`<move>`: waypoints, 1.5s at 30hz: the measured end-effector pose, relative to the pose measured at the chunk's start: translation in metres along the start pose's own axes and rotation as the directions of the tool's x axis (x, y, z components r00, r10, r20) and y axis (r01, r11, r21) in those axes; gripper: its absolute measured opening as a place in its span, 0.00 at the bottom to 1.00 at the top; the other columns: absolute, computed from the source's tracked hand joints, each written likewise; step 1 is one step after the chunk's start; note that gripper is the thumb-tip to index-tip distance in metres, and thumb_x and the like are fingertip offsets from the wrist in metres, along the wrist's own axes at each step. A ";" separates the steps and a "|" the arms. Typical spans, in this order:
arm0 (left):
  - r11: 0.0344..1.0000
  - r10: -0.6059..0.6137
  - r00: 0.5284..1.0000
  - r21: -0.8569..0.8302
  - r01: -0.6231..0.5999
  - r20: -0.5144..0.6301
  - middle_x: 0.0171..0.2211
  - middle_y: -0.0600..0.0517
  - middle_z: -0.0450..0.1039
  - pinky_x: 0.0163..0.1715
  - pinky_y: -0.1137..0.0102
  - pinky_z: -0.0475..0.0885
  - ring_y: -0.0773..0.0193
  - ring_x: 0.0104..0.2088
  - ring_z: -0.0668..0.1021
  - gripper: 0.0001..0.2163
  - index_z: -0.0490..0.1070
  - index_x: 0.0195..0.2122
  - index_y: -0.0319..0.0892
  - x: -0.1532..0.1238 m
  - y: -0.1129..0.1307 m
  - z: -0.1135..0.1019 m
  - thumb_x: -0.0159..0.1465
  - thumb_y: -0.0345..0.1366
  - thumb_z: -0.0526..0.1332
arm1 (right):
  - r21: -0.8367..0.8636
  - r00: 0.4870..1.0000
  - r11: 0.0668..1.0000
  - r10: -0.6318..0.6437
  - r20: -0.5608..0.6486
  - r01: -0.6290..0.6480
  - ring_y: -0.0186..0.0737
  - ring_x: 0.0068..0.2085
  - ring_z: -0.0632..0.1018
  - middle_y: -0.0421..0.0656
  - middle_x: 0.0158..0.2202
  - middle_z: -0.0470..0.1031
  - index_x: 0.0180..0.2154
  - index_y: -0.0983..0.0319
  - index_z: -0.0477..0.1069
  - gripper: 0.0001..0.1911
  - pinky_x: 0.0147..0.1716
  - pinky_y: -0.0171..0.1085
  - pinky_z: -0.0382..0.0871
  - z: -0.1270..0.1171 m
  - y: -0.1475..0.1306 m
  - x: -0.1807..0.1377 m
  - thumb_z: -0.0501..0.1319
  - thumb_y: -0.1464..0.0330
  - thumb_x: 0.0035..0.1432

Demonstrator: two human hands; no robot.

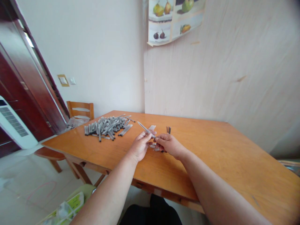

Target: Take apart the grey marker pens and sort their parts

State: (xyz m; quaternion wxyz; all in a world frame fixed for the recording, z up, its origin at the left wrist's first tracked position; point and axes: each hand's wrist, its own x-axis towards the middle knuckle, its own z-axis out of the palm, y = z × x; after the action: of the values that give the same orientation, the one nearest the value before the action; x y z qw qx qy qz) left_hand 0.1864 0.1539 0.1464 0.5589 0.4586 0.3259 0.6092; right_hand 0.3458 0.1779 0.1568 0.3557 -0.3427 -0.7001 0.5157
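Observation:
Over the middle of the table, my left hand is closed around the barrel of a slim grey pen, whose pale end points up and to the left. The fingers of my right hand pinch the pen's dark lower end, and the two hands almost touch. Several pale pens show behind and below my hands, partly hidden by them. Just beyond my right hand are a few dark stick-like pieces. A big loose heap of grey pens with dark ends lies to the left.
The wooden table meets the wall at the back. A wooden chair stands beyond its left end. On the floor at lower left is a green container with bags in it. A white appliance leans into view by the door.

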 end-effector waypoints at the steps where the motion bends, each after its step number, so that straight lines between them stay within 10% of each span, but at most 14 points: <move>1: 1.000 -0.006 1.000 -0.010 0.006 -0.009 0.45 0.47 0.75 0.33 0.71 0.66 0.63 0.39 0.75 0.12 0.73 0.41 0.43 0.000 0.000 0.000 0.58 0.40 0.65 | -0.004 1.000 1.000 -0.003 -0.001 0.003 0.28 0.20 0.66 0.38 0.22 0.70 0.28 0.63 0.67 0.14 0.20 0.29 0.57 0.000 0.000 0.000 0.58 0.58 0.57; 14: 0.999 -0.010 0.985 0.030 0.016 -0.174 0.32 0.50 0.77 0.27 0.72 0.59 0.65 0.32 0.75 0.12 0.72 0.31 0.41 0.004 -0.004 -0.001 0.53 0.43 0.69 | -0.395 0.964 0.907 -0.219 -0.154 0.143 0.30 0.23 0.67 0.36 0.21 0.68 0.30 0.62 0.69 0.09 0.21 0.30 0.57 -0.001 0.005 0.001 0.58 0.63 0.55; 45: 0.996 -0.025 0.976 0.079 0.043 -0.216 0.31 0.51 0.76 0.27 0.73 0.59 0.66 0.33 0.76 0.14 0.70 0.30 0.40 0.003 -0.005 -0.002 0.51 0.43 0.69 | -0.393 0.983 0.915 -0.148 -0.110 0.094 0.31 0.23 0.68 0.38 0.21 0.69 0.29 0.62 0.69 0.11 0.23 0.31 0.59 0.000 0.009 0.005 0.55 0.62 0.58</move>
State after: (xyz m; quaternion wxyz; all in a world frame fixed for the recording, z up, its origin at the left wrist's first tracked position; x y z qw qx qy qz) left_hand 0.1865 0.1582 0.1419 0.5110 0.4075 0.4173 0.6314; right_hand 0.3449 0.1842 0.1487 0.3597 -0.3967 -0.7816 0.3199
